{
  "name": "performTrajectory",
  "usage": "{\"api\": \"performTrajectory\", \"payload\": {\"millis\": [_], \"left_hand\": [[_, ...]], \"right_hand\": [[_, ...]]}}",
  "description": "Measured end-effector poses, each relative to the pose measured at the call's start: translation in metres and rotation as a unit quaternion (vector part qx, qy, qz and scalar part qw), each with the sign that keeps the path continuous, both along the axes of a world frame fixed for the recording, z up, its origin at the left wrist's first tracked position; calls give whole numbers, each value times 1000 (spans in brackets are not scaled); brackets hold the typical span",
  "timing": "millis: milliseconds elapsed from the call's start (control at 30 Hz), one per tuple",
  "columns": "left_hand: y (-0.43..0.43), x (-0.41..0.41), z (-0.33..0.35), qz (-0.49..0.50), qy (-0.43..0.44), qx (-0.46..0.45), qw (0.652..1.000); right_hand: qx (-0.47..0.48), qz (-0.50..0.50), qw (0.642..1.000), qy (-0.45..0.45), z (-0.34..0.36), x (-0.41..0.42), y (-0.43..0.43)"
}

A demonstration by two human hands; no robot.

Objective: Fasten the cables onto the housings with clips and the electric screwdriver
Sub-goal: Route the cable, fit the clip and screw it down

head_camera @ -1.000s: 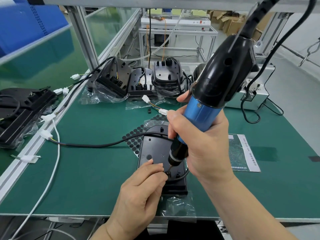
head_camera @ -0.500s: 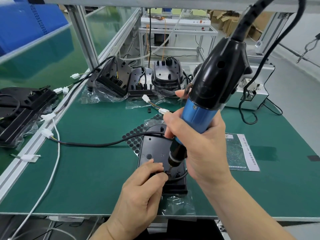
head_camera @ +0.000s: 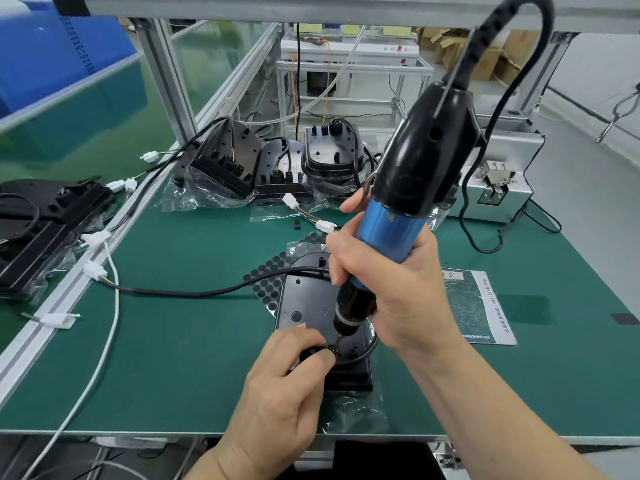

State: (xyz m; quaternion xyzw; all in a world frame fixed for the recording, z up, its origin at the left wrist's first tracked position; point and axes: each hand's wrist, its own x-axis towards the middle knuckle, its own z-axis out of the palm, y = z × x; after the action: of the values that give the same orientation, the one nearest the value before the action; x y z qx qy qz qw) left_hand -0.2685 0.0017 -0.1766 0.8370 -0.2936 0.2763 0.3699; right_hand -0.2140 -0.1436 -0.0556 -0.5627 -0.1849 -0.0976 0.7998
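Note:
A flat black housing (head_camera: 304, 299) lies on the green mat at the front middle. A black cable (head_camera: 194, 292) runs from a white connector at the left across the mat and loops round the housing's near right side. My right hand (head_camera: 398, 289) grips the blue and black electric screwdriver (head_camera: 408, 188) upright, its bit tip down on a small black clip (head_camera: 333, 348) on the housing. My left hand (head_camera: 280, 386) pinches the clip and cable beside the bit. The screw itself is hidden.
Several black housings (head_camera: 329, 154) in clear bags stand at the back of the mat, more (head_camera: 38, 223) on the left bench. A sheet of black round pads (head_camera: 266, 278), a printed paper (head_camera: 481, 306), a grey screw feeder box (head_camera: 498, 181) and a white cord (head_camera: 110, 327) lie around.
The screwdriver has tilted slightly more upright and its bit stays on the clip. My left hand has kept its pinch at the same spot.

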Motion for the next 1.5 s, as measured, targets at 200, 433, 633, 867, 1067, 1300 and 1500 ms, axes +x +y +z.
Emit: {"api": "performTrajectory", "payload": {"millis": [200,433,633,867,1067,1300,1500], "left_hand": [[1,0,0,-1,2,5,1000],[-1,0,-1,-1,-6,2,1000],[1,1,-2,0,-3,12,1000],[0,-1,-3,15,-24,26,999],[3,-4,0,8,53,-18,998],[9,1,6,-24,92,-12,995],[9,5,11,-9,19,103,994]], "right_hand": [[-15,30,999,-23,0,-2,0],[3,46,999,-18,-1,0,-1],[-16,75,997,-30,0,-1,-5],[0,-86,996,-21,21,-3,-9],[-107,-192,955,202,13,36,-95],[-506,-322,755,264,-74,50,-148],[-615,-347,668,234,-85,47,-144]]}}
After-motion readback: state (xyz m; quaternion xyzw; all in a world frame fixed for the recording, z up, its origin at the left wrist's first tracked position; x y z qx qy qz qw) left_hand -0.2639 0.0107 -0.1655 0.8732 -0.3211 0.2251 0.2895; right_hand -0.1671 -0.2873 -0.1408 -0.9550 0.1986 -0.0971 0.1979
